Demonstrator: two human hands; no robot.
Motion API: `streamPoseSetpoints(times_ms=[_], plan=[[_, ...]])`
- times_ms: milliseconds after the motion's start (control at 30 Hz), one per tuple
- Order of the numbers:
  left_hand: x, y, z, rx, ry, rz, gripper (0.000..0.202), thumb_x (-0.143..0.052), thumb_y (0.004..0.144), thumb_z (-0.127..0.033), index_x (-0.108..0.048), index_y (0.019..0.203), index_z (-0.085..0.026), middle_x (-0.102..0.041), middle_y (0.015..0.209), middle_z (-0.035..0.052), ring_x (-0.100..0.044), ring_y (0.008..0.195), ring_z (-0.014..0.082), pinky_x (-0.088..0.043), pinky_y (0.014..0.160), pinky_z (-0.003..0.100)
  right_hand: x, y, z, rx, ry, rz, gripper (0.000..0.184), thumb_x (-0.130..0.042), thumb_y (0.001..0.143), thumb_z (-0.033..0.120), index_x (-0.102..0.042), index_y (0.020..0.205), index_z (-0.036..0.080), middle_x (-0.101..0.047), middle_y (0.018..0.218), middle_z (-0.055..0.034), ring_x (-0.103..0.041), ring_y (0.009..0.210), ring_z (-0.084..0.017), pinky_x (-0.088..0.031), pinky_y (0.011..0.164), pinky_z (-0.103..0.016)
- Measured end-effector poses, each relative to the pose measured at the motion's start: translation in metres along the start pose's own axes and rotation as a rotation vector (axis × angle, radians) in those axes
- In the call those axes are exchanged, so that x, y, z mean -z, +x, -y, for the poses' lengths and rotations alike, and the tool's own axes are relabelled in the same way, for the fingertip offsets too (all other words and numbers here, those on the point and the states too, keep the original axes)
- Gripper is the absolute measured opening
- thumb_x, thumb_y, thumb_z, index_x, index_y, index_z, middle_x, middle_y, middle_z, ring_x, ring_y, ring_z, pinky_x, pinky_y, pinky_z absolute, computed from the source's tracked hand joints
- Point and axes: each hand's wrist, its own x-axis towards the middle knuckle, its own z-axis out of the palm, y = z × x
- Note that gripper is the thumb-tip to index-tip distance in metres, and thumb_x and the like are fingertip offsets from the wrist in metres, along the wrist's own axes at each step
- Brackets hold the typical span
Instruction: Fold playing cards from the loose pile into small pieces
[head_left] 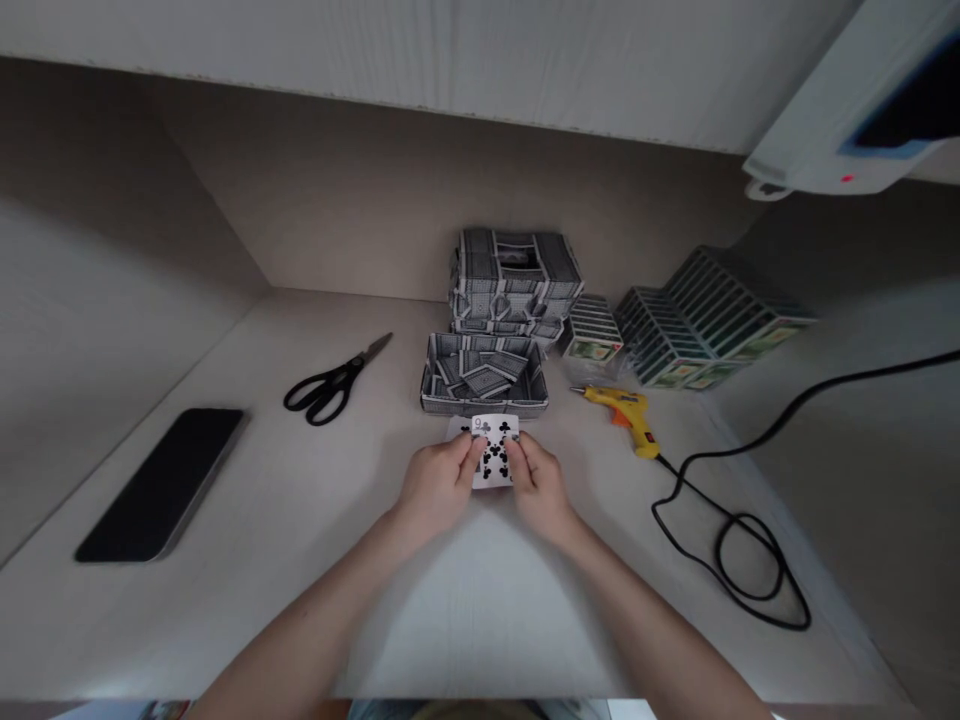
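Observation:
A nine of clubs playing card [495, 455] is held face up between my two hands, in front of the open box. My left hand [437, 482] pinches its left edge with thumb and fingers. On the opposite edge my right hand [541, 480] grips it the same way. Part of another white card [458, 427] shows behind it at the left; whether that one is held too, I cannot tell. Just beyond is an open box covered in patterned card backs [484, 407], with several loose cards [486, 378] lying face down inside.
Behind the open box stand stacked card-covered pieces [517, 285]. Several card packs [701, 320] are piled at the back right, near a yellow glue gun [628, 412] with a looping black cable [720, 570]. Black-handled scissors [330, 388] and a dark phone [161, 485] lie left.

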Motion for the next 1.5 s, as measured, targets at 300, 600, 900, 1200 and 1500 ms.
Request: streamPoseSetpoints(times_ms=[300,600,900,1200,1500], plan=[[0.000,0.003,0.004,0.116,-0.523,-0.011,0.029,-0.039,0.086,-0.037,-0.049,0.107,-0.019,-0.059,0.072,-0.0009,-0.053,0.059,0.0112,-0.042,0.054,0.021,0.001,0.005,0.011,-0.135,0.403,0.070,0.025,-0.052,0.079,0.041,-0.059,0.082,0.017,-0.058,0.071,-0.0017,-0.051,0.064,-0.014,-0.041,0.058,-0.024],[-0.005,0.002,0.006,0.111,-0.652,0.040,0.036,-0.039,0.087,-0.035,-0.039,0.120,-0.021,-0.055,0.070,-0.0010,-0.051,0.055,0.0103,-0.043,0.051,0.022,0.005,0.008,0.014,-0.272,0.605,0.033,0.034,-0.060,0.072,0.039,-0.057,0.098,0.018,-0.047,0.052,0.0062,-0.041,0.045,-0.009,-0.032,0.043,-0.020],[-0.011,0.002,0.009,0.144,-0.661,0.016,0.033,-0.040,0.087,-0.038,-0.042,0.115,-0.021,-0.055,0.070,-0.0015,-0.050,0.056,0.0098,-0.043,0.052,0.021,0.004,0.008,0.019,-0.283,0.576,-0.008,0.030,-0.060,0.071,0.040,-0.057,0.091,0.017,-0.046,0.052,0.0061,-0.039,0.044,-0.008,-0.029,0.040,-0.018],[-0.011,0.002,0.009,0.120,-0.630,0.028,0.032,-0.039,0.087,-0.038,-0.042,0.114,-0.020,-0.054,0.069,-0.0014,-0.050,0.055,0.0101,-0.042,0.050,0.021,0.004,0.008,0.017,-0.272,0.557,-0.003,0.026,-0.059,0.073,0.038,-0.057,0.089,0.018,-0.044,0.051,0.0066,-0.038,0.043,-0.008,-0.028,0.040,-0.019],[-0.009,-0.001,-0.001,0.197,-0.752,0.006,0.033,-0.040,0.086,-0.036,-0.040,0.116,-0.021,-0.053,0.070,-0.0020,-0.049,0.056,0.0098,-0.043,0.051,0.021,0.005,0.006,0.014,-0.261,0.591,0.033,0.023,-0.055,0.076,0.039,-0.055,0.087,0.019,-0.049,0.057,0.0050,-0.040,0.045,-0.008,-0.030,0.041,-0.019]])
